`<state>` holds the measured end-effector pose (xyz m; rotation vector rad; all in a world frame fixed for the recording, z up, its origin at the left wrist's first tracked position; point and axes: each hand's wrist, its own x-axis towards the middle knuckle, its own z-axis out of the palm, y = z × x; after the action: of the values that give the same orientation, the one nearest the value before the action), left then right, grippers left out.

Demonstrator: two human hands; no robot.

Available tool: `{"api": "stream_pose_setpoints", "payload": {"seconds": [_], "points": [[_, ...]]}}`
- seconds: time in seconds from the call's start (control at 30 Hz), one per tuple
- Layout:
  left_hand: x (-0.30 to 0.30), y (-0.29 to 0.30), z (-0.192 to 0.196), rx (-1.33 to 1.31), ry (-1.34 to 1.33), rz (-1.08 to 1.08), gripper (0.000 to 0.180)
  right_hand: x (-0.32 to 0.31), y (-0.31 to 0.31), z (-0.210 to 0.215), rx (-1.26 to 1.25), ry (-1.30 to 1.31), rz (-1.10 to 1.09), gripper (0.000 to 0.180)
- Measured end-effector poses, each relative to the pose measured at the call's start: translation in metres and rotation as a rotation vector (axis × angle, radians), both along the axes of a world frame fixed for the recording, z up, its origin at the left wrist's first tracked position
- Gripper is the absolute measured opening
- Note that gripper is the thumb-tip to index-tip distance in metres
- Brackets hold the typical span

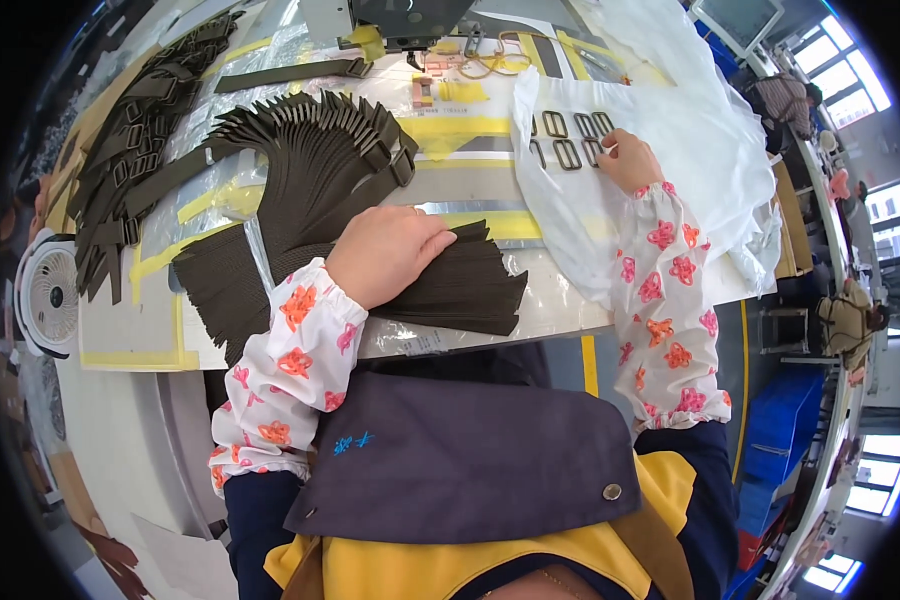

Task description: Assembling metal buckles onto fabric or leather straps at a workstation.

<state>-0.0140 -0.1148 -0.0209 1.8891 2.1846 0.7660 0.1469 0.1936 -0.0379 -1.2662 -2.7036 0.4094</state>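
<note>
My left hand (pixel 390 255) lies over a thick bundle of dark olive webbing straps (pixel 460 290), its fingers curled and pressed together on them. The straps fan out in an arched stack (pixel 305 150) beyond that hand, and a clear band (pixel 257 250) crosses them. A strap end with a black buckle (pixel 402 167) sticks out at the stack's right. On the right, my right hand (pixel 632 162) pinches at the edge of a metal slide buckle (pixel 592 150). Several more rectangular slide buckles (pixel 567 153) lie in rows beside its fingertips on a white plastic sheet (pixel 680 130).
A sewing machine head (pixel 410 20) stands at the table's far side. More straps with buckles (pixel 135 150) are heaped at the left, near a white fan (pixel 47 292). Yellow tape (pixel 140 358) edges the table. Blue bins (pixel 780 440) and other people (pixel 845 325) are off to the right.
</note>
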Motion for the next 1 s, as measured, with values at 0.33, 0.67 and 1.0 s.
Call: {"api": "stream_pose_setpoints", "payload": {"seconds": [0.33, 0.67, 1.0], "points": [[-0.025, 0.012, 0.000, -0.203, -0.200, -0.196, 0.017, -0.009, -0.004, 0.018, -0.052, 0.136, 0.160, 0.021], [-0.007, 0.002, 0.017, 0.271, -0.305, 0.129, 0.010, -0.042, -0.139, 0.046, -1.017, 0.733, 0.466, 0.015], [-0.004, -0.004, 0.004, 0.464, -0.615, 0.142, 0.009, -0.059, -0.179, 0.026, -1.182, 0.685, 0.462, 0.012]]}}
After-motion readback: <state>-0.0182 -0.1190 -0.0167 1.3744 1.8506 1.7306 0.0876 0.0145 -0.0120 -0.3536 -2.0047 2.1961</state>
